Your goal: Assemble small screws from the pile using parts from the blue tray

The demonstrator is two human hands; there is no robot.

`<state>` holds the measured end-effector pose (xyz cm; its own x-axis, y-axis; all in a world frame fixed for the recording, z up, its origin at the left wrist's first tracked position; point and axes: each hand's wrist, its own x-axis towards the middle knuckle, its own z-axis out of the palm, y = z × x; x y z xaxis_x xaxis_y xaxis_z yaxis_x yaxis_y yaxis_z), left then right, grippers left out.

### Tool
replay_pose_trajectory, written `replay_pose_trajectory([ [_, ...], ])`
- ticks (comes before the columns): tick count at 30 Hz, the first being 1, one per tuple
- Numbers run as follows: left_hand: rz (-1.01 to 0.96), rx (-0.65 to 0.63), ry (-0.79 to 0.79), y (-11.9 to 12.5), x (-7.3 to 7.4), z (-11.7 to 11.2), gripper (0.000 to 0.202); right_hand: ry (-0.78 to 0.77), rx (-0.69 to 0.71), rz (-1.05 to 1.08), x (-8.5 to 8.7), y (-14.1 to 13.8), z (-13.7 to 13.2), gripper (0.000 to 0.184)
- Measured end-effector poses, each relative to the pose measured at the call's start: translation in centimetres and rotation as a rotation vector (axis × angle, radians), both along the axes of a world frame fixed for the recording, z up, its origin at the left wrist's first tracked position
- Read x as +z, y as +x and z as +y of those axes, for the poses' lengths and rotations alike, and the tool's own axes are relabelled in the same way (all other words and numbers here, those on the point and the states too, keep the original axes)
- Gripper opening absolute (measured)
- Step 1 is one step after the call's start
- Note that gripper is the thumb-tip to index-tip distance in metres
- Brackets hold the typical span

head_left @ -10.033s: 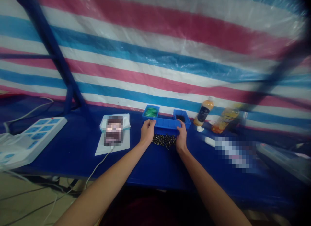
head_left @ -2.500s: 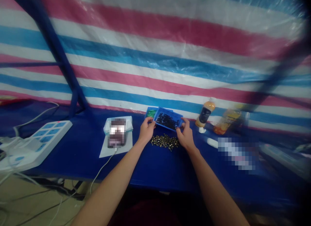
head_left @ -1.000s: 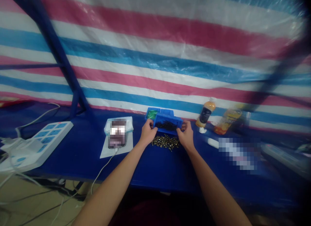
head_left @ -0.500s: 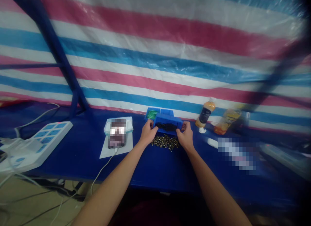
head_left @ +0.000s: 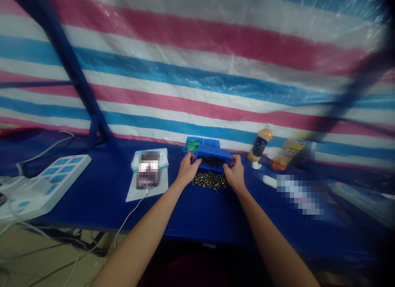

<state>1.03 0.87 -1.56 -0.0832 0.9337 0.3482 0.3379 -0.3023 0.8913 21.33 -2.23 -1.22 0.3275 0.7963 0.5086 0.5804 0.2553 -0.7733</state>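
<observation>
A small blue tray (head_left: 214,165) full of dark screws is gripped at both ends. My left hand (head_left: 188,170) is closed on its left end and my right hand (head_left: 235,174) is closed on its right end. The tray is held about level, just behind a heap of brass-coloured screws (head_left: 209,180) lying on the blue table (head_left: 191,209). Behind it stand two more blue trays, one holding green parts (head_left: 193,145).
A phone on white paper (head_left: 147,174) with a cable lies to the left. Further left is a white power strip (head_left: 46,180). Two drink bottles (head_left: 261,145) stand at the right, before a striped tarp wall. A blue pole (head_left: 74,73) slants at the left.
Ten seconds ago the tray was tipped over the heap. By 2.5 s ago it was raised and tilted, showing dark screws. It has since come down and levelled behind the heap.
</observation>
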Motion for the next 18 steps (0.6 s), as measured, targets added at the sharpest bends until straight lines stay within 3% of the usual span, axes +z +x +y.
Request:
replay_pose_trajectory([
  [18, 0.0, -0.043, -0.027, -0.13, 0.17, -0.12, 0.023, -0.005, -0.014, -0.016, -0.22, 0.07, 0.19, 0.014],
])
